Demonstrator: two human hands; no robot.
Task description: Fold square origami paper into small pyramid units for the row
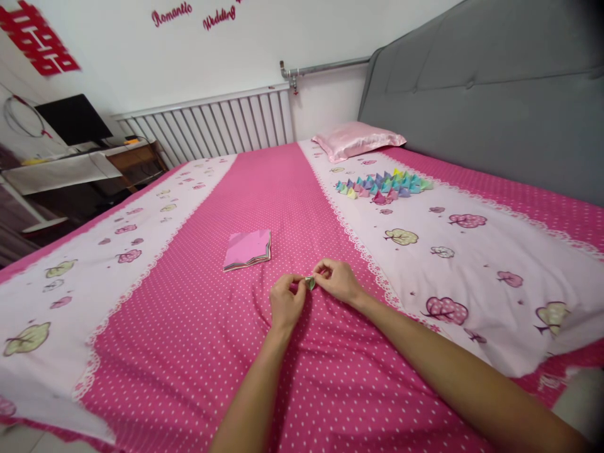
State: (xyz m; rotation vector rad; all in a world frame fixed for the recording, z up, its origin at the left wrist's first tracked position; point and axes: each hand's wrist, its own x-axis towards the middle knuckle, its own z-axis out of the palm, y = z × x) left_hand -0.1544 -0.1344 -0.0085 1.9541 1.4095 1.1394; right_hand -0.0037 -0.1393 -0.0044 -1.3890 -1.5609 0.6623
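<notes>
Between my two hands is a small folded piece of green paper (310, 283), pinched from both sides just above the bedspread. My left hand (287, 301) is closed on its left edge with thumb and fingertips. My right hand (337, 279) is closed on its right edge in the same kind of pinch. The fingers hide much of the paper, so its exact folded form cannot be made out. Up and left of my hands lies a stack of square paper (247, 248) with a pink sheet on top.
Several folded paper pieces (383, 184) in many colours stand grouped on the bed (274, 189), at the right. Behind them rests a pink pillow (356, 139) near the grey headboard (491, 100). A radiator (212, 123) lines the wall; a desk with a monitor (74, 119) stands left.
</notes>
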